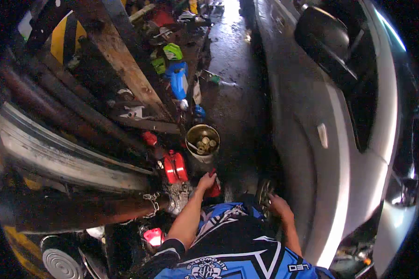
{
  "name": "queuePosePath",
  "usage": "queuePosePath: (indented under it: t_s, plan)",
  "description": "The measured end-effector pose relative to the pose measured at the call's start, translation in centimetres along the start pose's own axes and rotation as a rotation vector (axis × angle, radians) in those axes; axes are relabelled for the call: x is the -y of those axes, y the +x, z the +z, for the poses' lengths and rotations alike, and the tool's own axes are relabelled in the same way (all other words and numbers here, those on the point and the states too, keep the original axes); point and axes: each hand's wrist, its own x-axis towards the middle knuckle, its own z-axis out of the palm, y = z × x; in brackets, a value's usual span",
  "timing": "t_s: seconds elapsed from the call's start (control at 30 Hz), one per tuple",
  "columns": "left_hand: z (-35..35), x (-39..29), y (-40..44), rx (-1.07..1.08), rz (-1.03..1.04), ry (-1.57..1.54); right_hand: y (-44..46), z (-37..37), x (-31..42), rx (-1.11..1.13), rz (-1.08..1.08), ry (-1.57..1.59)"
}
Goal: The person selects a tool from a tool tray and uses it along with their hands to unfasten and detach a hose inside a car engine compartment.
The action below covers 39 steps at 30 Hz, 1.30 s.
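My left hand (pixel 206 180) is closed around a red object (pixel 214 188), low in front of my body, just below a round bucket (pixel 203 158). Inside the bucket lie several pale round pieces (pixel 206 141) and what looks like a handle. To the right, my right hand (pixel 278 205) is held beside a dull metallic part (pixel 265 191); its fingers are dark and blurred, and whether it grips that part is unclear. A shiny red object (pixel 174 167) stands left of the bucket, apart from both hands.
A grey car (pixel 307 139) with a side mirror (pixel 322 35) lines the right side. Blue (pixel 177 80) and green (pixel 172 51) containers lie ahead on the dark floor. At left are a beam (pixel 125 63), a chain (pixel 151 204) and a round metal lid (pixel 62 260).
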Motion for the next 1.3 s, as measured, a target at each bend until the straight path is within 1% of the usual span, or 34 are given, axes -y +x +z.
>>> queuePosePath:
  t_s: [0.03,0.07,0.17,0.2,0.3,0.37,0.4,0.5,0.53,0.6,0.63,0.7,0.73,0.77,0.83,0.87,0.97,1.0,1.07,1.17,1.23,1.27,1.3]
  plan:
    - [-1.1,-0.6,2.1,0.018,0.013,0.056,2.1,-2.1,0.5,-0.048,0.009,0.051]
    - [-2.1,-1.0,4.0,0.079,0.011,0.014,3.7,-3.7,0.9,-0.086,0.025,0.106]
    - [-3.8,-1.6,9.6,0.138,0.211,0.023,7.0,-9.3,3.8,-0.225,0.038,0.231]
    - [-3.6,-1.8,11.9,0.147,0.201,0.032,8.6,-11.3,4.6,-0.277,0.029,0.259]
    - [-3.2,-3.8,18.2,0.158,0.175,0.036,16.1,-11.4,0.1,-0.163,0.011,0.242]
    - [-4.6,-7.2,20.1,0.16,0.148,0.002,19.5,-14.6,1.2,-0.152,0.033,0.169]
    - [-4.5,-7.9,22.5,0.205,0.04,0.086,20.4,-16.3,1.7,-0.13,0.048,0.131]
    - [-5.3,-11.3,27.9,0.134,0.025,0.14,25.5,-21.2,1.4,-0.096,0.109,0.055]
    - [-6.4,-13.3,29.2,0.113,0.019,0.121,27.6,-22.2,0.1,-0.127,0.097,0.076]
    - [-8.9,-18.1,32.8,-0.033,0.073,-0.001,32.4,-23.4,-3.7,-0.186,0.068,0.114]
    - [-10.1,-19.9,33.7,-0.095,0.085,-0.061,33.7,-25.2,-3.5,-0.171,0.058,0.094]
    - [-13.9,-24.5,36.4,0.06,-0.024,-0.42,36.7,-31.4,-1.7,-0.13,0.025,0.044]
    - [-13.3,-24.8,39.5,-0.074,-0.037,-0.327,38.9,-34.0,-0.6,-0.132,0.04,0.004]
    - [-12.4,-24.9,42.8,-0.204,-0.052,-0.227,41.0,-35.7,-0.4,-0.143,0.048,0.091]
    - [-15.3,-28.1,45.9,-0.194,-0.052,-0.357,45.8,-39.4,0.1,-0.167,0.074,0.267]
    - [-16.5,-29.4,47.5,-0.191,-0.051,-0.423,48.1,-41.9,1.4,-0.203,-0.046,0.132]
    - [-15.1,-29.3,57.1,-0.029,-0.099,-0.335,56.8,-45.8,1.9,-0.179,0.109,0.237]
    - [-16.0,-29.8,59.7,0.002,-0.084,-0.353,60.6,-47.3,2.2,-0.097,0.19,0.198]
    - [-17.8,-31.1,63.2,0.072,-0.057,-0.388,67.7,-48.1,1.5,-0.066,0.122,0.318]
    - [-22.5,-31.6,68.4,0.073,-0.019,-0.345,74.9,-50.6,1.9,0.081,0.005,0.323]
    - [-26.8,-32.5,71.3,-0.067,-0.085,-0.457,79.9,-53.0,3.8,0.105,-0.188,0.176]
    - [-28.5,-33.2,72.2,-0.128,-0.112,-0.506,82.4,-54.1,4.8,0.07,-0.32,0.051]
    - [-29.2,-33.3,73.7,-0.179,-0.093,-0.519,84.5,-55.1,7.2,0.023,-0.456,-0.067]
